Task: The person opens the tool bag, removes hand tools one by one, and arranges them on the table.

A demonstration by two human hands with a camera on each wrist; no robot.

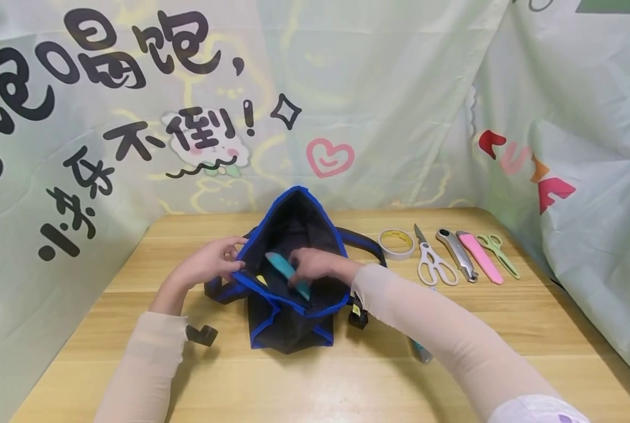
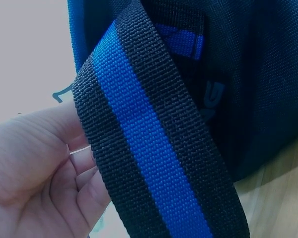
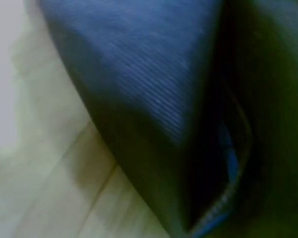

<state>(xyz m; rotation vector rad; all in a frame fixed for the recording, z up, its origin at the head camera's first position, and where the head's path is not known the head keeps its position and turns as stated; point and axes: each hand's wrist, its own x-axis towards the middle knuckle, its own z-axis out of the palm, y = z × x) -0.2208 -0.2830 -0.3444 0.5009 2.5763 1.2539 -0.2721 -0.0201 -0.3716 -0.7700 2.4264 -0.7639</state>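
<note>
A black tote bag (image 1: 288,332) with blue edging stands on the table, its mouth spread wide. My left hand (image 1: 209,259) grips the bag's left rim between thumb and fingers. In the left wrist view, a black strap with a blue stripe (image 2: 149,134) crosses in front of that hand (image 2: 35,168) and hides its fingertips. Inside the bag's mouth, my right hand (image 1: 317,264) holds a long teal tool (image 1: 281,266) with a tapered end. Something small and yellow (image 1: 262,279) shows beside it. Dark bag fabric (image 3: 124,64) fills much of the blurred right wrist view.
Along the table's right side lie a tape roll (image 1: 397,255), white-handled scissors (image 1: 432,258), a grey utility knife (image 1: 458,257), a pink cutter (image 1: 481,257) and green scissors (image 1: 499,255). Another teal tool (image 1: 420,351) lies partly under my right forearm. The strap buckle (image 1: 358,317) hangs at the bag's right.
</note>
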